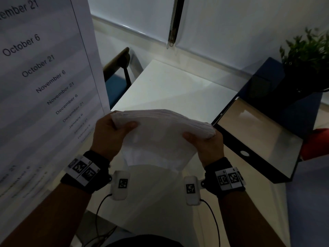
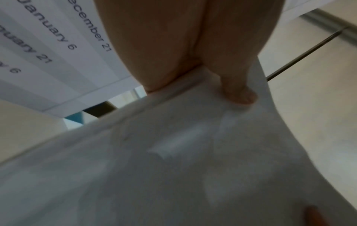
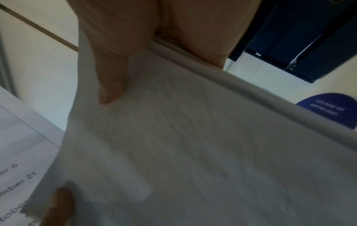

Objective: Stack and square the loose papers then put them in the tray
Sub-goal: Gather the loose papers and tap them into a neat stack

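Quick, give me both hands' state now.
Left hand: gripping the paper stack at its left edge.
Right hand: gripping the same stack's right edge.

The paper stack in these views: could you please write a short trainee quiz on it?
1. True or false: both hands grip the paper stack.
2. Where is the tray? A) right of the stack B) under the stack C) left of the stack
3. Fill in: each thumb lies on the stack's ____ face.

Key:
1. True: left hand and right hand grip opposite ends.
2. A
3. Near, towards the person.
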